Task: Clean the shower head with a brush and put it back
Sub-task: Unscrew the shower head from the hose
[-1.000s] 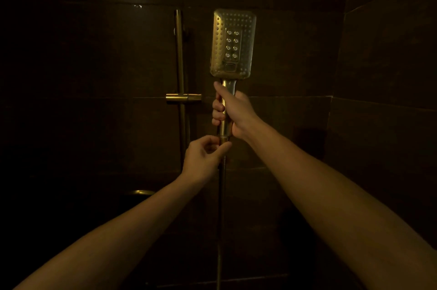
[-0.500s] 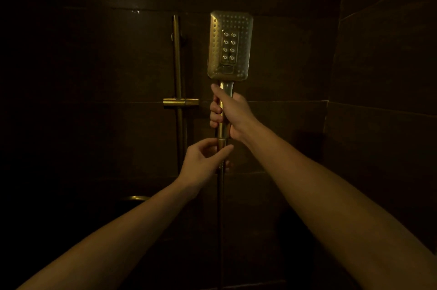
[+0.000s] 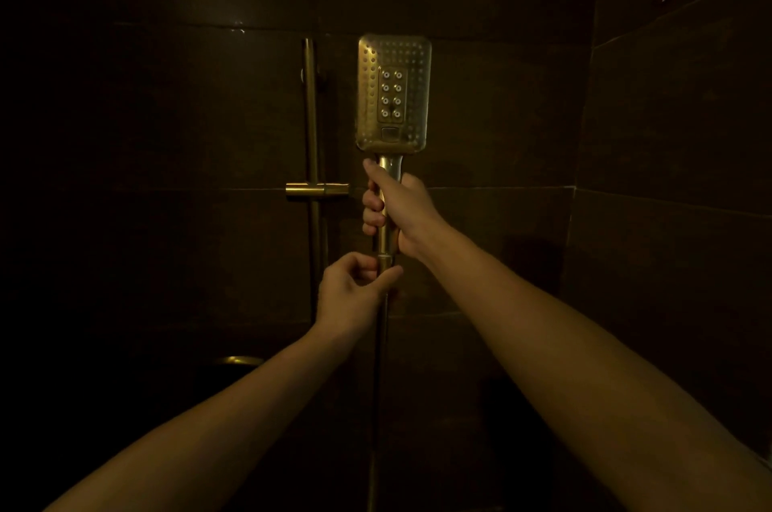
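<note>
We reach both bare arms up and forward from the bottom corners of the view. Our right hand (image 3: 403, 210) is wrapped around the handle of the shower head (image 3: 392, 93), thumb laid up along the stem and fingers curled round its far side. It holds the head upright in front of the wall, with the square nozzle face turned toward us. Just below, our left hand (image 3: 349, 290) pinches the connector (image 3: 384, 260) at the foot of the handle between thumb and bent fingers. The hose (image 3: 378, 386) drops straight down from there and fades into shadow, its lower run hard to follow. The light is very dim, so the tips of the left fingers behind the connector cannot be made out. To the left stands a vertical brass rail (image 3: 311, 127) with its holder (image 3: 317, 190) beside the handle but apart from it. A brass fitting (image 3: 240, 361) lower left is mostly lost in darkness. Large dark tiles (image 3: 522, 102) cover the wall, meeting a side wall on the right.
</note>
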